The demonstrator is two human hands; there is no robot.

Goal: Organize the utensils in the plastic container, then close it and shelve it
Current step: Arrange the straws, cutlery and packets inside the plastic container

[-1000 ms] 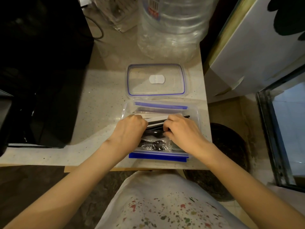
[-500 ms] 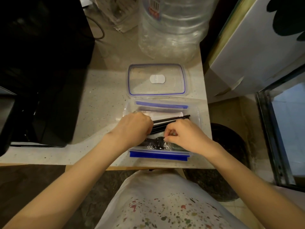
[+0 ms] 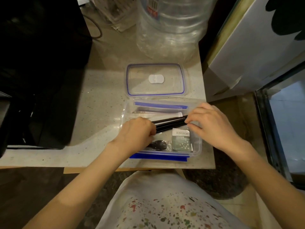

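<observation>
A clear plastic container [image 3: 198,149] with blue clips stands open near the counter's front edge. Black chopsticks [image 3: 171,123] lie across its middle. My left hand [image 3: 137,132] is closed around their left end, and my right hand [image 3: 209,124] pinches their right end with its fingertips. Under them lie a black plastic fork [image 3: 157,144] in clear wrap, a grey-green sachet [image 3: 181,141] and a white paper-wrapped piece [image 3: 165,115]. The clear lid [image 3: 156,79] with a blue seal lies flat just behind the container.
A large clear water bottle [image 3: 170,27] stands behind the lid. A black appliance [image 3: 38,71] fills the counter's left side. A white cabinet [image 3: 257,47] and a glass pane [image 3: 287,123] are on the right, past the counter edge [image 3: 209,129].
My right hand moved right, from over the fork and sachet to the chopsticks' right end, uncovering the sachet. My left hand stayed on the left end.
</observation>
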